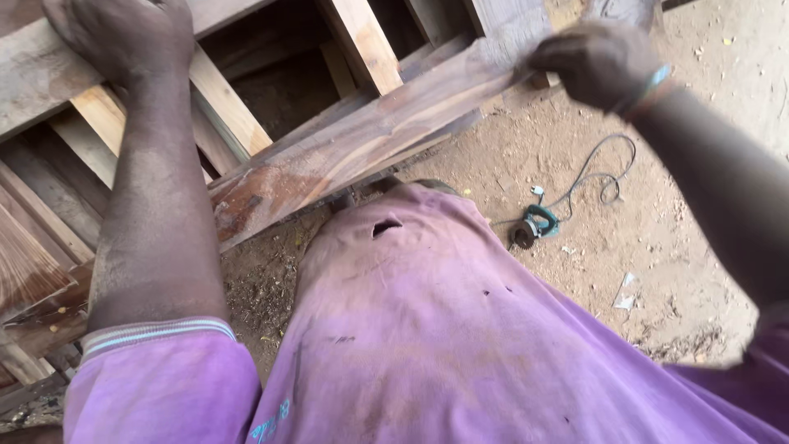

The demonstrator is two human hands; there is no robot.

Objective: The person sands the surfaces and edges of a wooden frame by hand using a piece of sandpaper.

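So far the long reddish-brown wooden plank (362, 140) has not been set down anywhere final: it runs on a slant from lower left to upper right, its lower end lying among a stack of rough grey and pale timber boards (57, 214), its upper end held up off the ground. The right hand (596, 62) is curled over that upper end, fingers wrapped down around the plank's edge in a firm grip. The left hand (123, 33) lies with its fingers bent over the edge of a weathered grey board (33, 74) at the top of the stack, apparently bracing; whether it truly grips the board I cannot tell.

By the look of it the plank is mid-handling, lifted at one end only, with the shifting or placing yet to be finished. It shows no fresh cut or fastening that I can see.

On the sandy ground (699, 205) to the right lies a small teal power tool (538, 222) with its black cord (596, 177) looped beside it, well apart from both hands. A dusty purple shirt (427, 329) fills the foreground.
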